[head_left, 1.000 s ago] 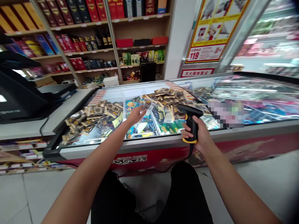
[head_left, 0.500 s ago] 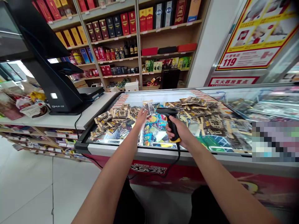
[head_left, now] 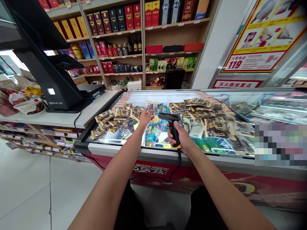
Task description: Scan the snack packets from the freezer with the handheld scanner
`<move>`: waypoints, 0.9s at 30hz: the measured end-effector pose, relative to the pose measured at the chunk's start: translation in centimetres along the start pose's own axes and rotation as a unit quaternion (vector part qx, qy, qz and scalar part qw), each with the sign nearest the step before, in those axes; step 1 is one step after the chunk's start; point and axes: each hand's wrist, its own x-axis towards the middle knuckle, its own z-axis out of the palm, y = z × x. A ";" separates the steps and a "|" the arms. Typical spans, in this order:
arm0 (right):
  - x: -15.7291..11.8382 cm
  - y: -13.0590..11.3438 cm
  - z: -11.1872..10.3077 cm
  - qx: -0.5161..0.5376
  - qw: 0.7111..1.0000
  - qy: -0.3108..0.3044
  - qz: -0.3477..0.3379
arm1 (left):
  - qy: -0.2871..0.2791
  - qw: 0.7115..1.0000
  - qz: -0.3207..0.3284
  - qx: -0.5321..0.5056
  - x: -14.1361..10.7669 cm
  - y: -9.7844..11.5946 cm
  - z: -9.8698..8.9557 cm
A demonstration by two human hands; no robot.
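From the head view, the left hand reaches forward over the glass lid of the chest freezer and pinches a small clear packet between its fingertips, the packet standing just beyond and to the right of the hand, above the far middle of the lid. The right hand is wrapped tightly around the grip of a black barcode scanner with a yellow band at its base. The scanner's head sits just near and right of the packet, close to it but apart, and points left and away toward it. A dark cable hangs from the scanner's base down the red front of the freezer.

On the lid, brown snack packets lie heaped to the left of the left hand, and a wider heap of the same brown packets spreads to the right of the scanner. Coloured wrappers show through the glass beneath both hands.

On the left, a white counter touches the freezer's end and bears a black till terminal. At the far side stand wooden shelves of boxed goods and bottles. A red and yellow poster hangs at the far right.
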 end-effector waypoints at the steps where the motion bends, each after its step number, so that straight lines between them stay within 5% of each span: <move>1: 0.0 0.1 -0.1 0.000 1.000 0.002 -0.003 | -0.006 1.000 -0.016 -0.020 -0.1 0.2 0.0; 5: -0.1 0.2 -0.5 0.005 1.000 0.011 -0.002 | -0.017 0.996 -0.065 -0.058 -0.6 1.1 0.0; 9: -0.4 -0.1 -0.7 0.036 0.999 0.010 0.015 | -0.005 0.997 0.024 0.074 -1.4 2.2 -0.3; 12: -0.6 -0.4 -0.8 0.064 0.998 0.017 0.022 | 0.067 0.945 0.157 0.279 -2.1 3.4 -1.6; 14: -0.6 -0.5 -0.9 0.072 0.997 0.020 0.030 | 0.113 0.893 0.191 0.391 -2.4 4.3 -3.1; 19: -0.5 -0.4 -1.3 0.087 0.994 0.025 0.059 | 0.191 0.846 0.115 0.484 -2.1 4.7 -6.0; 23: -0.5 -0.3 -1.4 0.112 0.991 0.041 0.061 | 0.231 0.833 0.040 0.502 -1.8 3.7 -5.9; 27: -0.7 -0.6 -1.1 0.128 0.990 0.043 0.049 | 0.237 0.827 0.048 0.508 -2.1 3.3 -5.2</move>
